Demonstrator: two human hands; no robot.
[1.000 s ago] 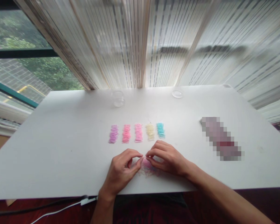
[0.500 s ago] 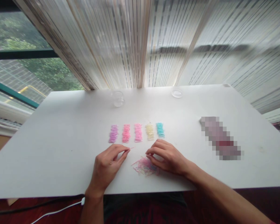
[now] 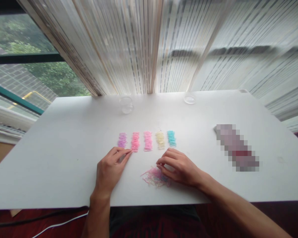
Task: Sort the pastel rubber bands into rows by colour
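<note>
Most of the view is filled by the white table, backed by the striped curtain, with the window framed at far left. And now the hands: the right is held low, thumb and forefinger curled near each other by the pile; whether anything is gripped there cannot be told. The left is brought to a tight pinch at the near end of the coral row. Off to the right, a pixelated item is laid slantwise. Between the hands, close to the right one, the mixed pile is spread. Toward the far edge, a clear cup and a clear dish are set well apart. Five rows are lined up: purple, partly covered by the left hand, then coral, pink, cream, blue. Smallest of all, a pink strand is clasped in the left fingertips, touching coral.
</note>
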